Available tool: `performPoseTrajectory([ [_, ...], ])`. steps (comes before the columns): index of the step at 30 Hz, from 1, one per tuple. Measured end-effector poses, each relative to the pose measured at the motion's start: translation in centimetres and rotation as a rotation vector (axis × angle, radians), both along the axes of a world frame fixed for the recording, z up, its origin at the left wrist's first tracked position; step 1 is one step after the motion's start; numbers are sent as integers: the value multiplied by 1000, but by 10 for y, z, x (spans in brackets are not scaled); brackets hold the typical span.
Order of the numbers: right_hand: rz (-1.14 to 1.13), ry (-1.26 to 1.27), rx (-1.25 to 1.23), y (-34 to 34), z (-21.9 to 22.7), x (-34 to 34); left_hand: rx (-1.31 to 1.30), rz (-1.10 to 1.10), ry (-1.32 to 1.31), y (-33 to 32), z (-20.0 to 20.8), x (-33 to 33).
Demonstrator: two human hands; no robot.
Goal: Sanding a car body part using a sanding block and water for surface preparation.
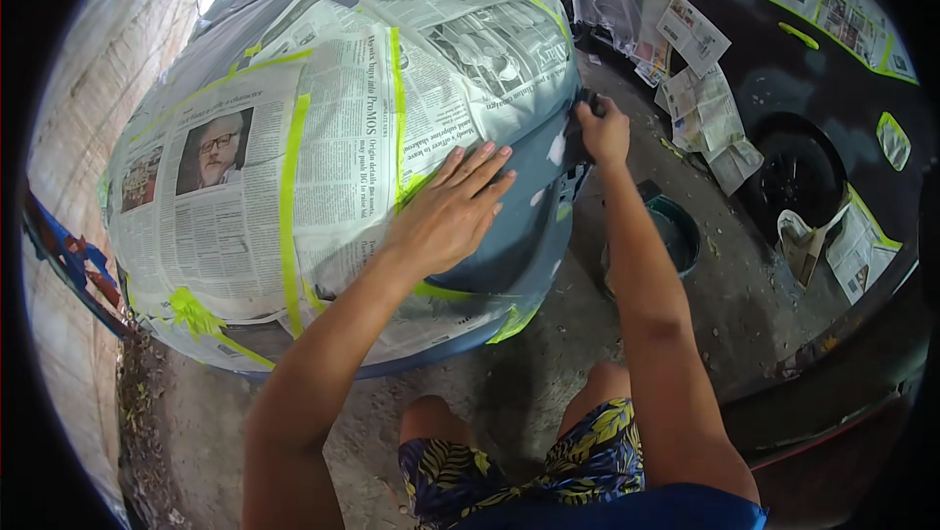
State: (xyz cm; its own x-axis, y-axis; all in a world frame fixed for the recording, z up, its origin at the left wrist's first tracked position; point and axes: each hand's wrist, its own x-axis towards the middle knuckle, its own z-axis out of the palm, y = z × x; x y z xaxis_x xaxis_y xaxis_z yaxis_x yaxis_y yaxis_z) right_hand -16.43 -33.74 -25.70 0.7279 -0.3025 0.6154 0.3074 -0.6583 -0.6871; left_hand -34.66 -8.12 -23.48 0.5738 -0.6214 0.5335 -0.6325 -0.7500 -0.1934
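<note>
Left hand (443, 212) flat, fingers slightly apart, across newspaper masking (338, 177) and the bare grey car body panel (509, 241); right hand (602, 128) clamped on a small dark object (587, 98) at the panel's right edge! Farther right, a dark bucket (694, 228), then a dark car (749, 70).

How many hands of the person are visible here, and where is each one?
2. The left hand lies spread where the newspaper meets the gray panel; the right hand grips a dark object near the panel's right edge.
</note>
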Motion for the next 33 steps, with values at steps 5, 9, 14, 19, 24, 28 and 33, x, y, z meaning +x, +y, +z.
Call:
performPoseTrajectory([
  [5,-78,51,-7,7,-6,-17,-45,-51,-30,1,-1,2],
  [9,-4,0,-5,-4,0,1,-9,-5,27,1,3,-3],
  [14,-95,-67,-133,5,-12,-27,-70,-66,-77,14,-15,11],
  [19,50,-170,-146,-3,-14,-12,-221,-111,-70,14,-14,-18],
  [24,-13,-188,-220,-16,-31,29,-322,47,561,94,77,-227],
  [28,141,-142,-234,-36,-46,60,-577,587,977,210,47,-441],
  [33,315,-368,-371,-62,-50,103,-604,1511,1552,175,-252,-598],
])
